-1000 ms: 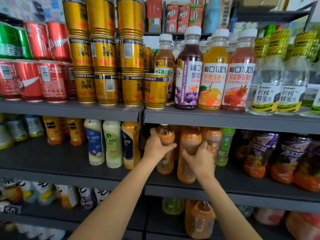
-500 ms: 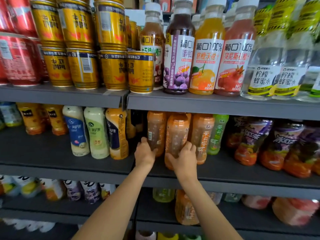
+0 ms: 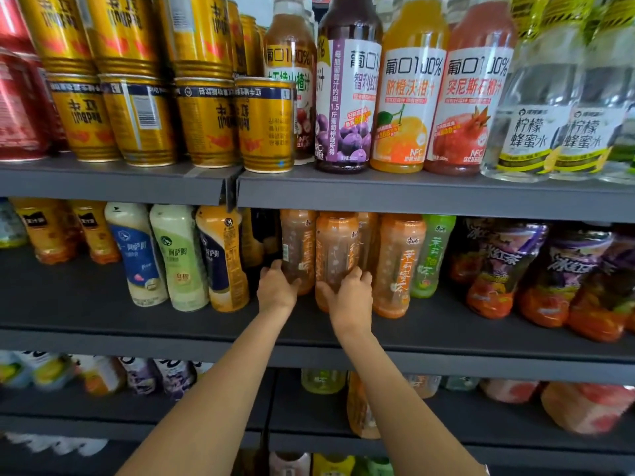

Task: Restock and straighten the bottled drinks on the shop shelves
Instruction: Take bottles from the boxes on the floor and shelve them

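Left hand (image 3: 277, 291) grips base of left orange bottle (image 3: 298, 247); right hand (image 3: 351, 294) grips adjacent orange bottle (image 3: 335, 250) (both upright, touching) on middle shelf (image 3: 481, 341).

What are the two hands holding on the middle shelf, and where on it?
Each holds an orange tea bottle near its base: the left hand grips the leftmost bottle, and the right hand grips the next bottle, fingers curled round the lower body.

Between the hands (image 3: 311, 293), the bottles (image 3: 335, 255) glow orange-brown. Just right stands one green bottle (image 3: 431, 259). Left are cream, pale-green and orange bottles with navy labels (image 3: 178, 259). Above, gold cans (image 3: 206, 121). Shelves (image 3: 412, 194) are dark grey.
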`<state>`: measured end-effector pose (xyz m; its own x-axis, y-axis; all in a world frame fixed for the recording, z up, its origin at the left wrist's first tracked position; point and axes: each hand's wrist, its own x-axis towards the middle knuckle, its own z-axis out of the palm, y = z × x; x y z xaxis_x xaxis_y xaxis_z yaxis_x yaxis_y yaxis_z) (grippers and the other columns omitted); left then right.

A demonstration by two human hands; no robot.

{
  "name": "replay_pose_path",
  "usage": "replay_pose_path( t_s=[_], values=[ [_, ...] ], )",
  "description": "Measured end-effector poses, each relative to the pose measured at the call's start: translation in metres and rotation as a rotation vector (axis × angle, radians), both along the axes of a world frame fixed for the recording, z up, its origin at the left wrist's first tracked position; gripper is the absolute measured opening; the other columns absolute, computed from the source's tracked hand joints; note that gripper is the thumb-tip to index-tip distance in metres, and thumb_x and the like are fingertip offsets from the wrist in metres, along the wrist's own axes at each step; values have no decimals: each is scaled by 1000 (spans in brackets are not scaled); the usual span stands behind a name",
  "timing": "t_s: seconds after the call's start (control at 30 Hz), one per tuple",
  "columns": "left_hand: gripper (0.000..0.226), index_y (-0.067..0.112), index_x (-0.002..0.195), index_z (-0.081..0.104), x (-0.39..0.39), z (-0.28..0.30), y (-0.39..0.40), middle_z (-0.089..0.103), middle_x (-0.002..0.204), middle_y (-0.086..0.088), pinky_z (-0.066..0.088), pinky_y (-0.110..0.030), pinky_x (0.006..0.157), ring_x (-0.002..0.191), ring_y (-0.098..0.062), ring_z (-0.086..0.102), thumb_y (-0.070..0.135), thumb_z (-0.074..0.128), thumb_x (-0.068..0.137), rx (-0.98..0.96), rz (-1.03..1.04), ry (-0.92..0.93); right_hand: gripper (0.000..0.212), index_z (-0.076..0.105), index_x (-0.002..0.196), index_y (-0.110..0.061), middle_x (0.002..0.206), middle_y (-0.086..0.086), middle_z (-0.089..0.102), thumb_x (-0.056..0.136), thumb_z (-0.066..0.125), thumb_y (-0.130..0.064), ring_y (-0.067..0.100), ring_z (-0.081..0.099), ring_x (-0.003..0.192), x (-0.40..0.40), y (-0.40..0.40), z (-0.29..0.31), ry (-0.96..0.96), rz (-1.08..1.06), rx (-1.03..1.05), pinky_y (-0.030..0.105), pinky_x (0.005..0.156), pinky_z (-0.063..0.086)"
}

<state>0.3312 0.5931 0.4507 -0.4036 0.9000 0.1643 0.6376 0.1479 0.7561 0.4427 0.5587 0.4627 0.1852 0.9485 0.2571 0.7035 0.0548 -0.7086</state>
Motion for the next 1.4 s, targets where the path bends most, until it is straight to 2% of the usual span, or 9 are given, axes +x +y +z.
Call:
replay_pose_path(
  t_s=[0.23,0.37,0.47,0.6,0.7,0.9,1.03,1.23,1.4],
  values=[
    [42,12,130,49,-12,-2,-11,54,128,-11,43,-34,97,116,-26,53,12,56,89,26,-91,23,65,30,133,3,134,19,33,86,64,-28,35,40,123,-19,8,1,22,-35,-23,36,98,39],
    [39,12,125,51,-33,-11,-64,57,119,-3,44,-24,88,103,-14,57,1,51,87,244,-199,63,59,36,132,2,133,21,33,82,65,-10,37,37,122,-36,-24,-3,125,-117,287,39,94,42],
    [35,11,119,54,-64,-28,-126,58,110,-1,42,-20,81,94,-9,55,1,49,86,374,-269,151,42,44,121,3,125,23,39,81,59,0,37,43,114,-72,-55,-9,125,26,511,31,91,40],
    [31,7,116,56,-142,-66,-208,61,105,-6,42,-23,74,89,-17,57,5,50,85,325,-144,202,35,47,117,1,121,18,40,82,54,1,32,47,108,-154,-104,-24,102,311,504,21,82,35],
    [33,9,122,51,-218,-99,-277,55,101,-1,37,-20,67,83,-18,54,5,51,89,129,15,143,32,50,113,2,115,20,44,81,55,3,34,48,105,-236,-157,-57,-3,547,420,22,79,33],
    [37,5,121,50,-379,-207,-456,64,105,-13,43,-31,82,98,-29,60,5,53,84,-418,240,-89,41,41,129,-10,130,11,35,91,52,-18,29,35,123,-394,-282,-174,-452,1051,-185,33,97,34],
    [29,6,118,52,-459,-244,-580,63,110,-11,43,-31,87,104,-27,59,8,52,89,-643,468,-228,45,41,131,-9,134,13,37,90,51,-25,33,38,123,-466,-353,-242,-693,1219,-414,37,101,34],
    [25,0,113,55,-537,-290,-662,65,106,-20,43,-35,87,102,-33,60,10,52,90,-709,743,-320,31,51,117,-9,124,14,46,89,53,-22,33,44,118,-540,-399,-316,-789,1349,-526,30,96,33],
    [22,4,113,52,-573,-363,-669,65,101,-14,40,-26,75,98,-28,61,9,49,92,-791,640,-393,26,53,114,-14,123,13,49,90,49,-23,33,45,118,-597,-406,-425,-963,1460,-567,36,102,34]
  ],
)
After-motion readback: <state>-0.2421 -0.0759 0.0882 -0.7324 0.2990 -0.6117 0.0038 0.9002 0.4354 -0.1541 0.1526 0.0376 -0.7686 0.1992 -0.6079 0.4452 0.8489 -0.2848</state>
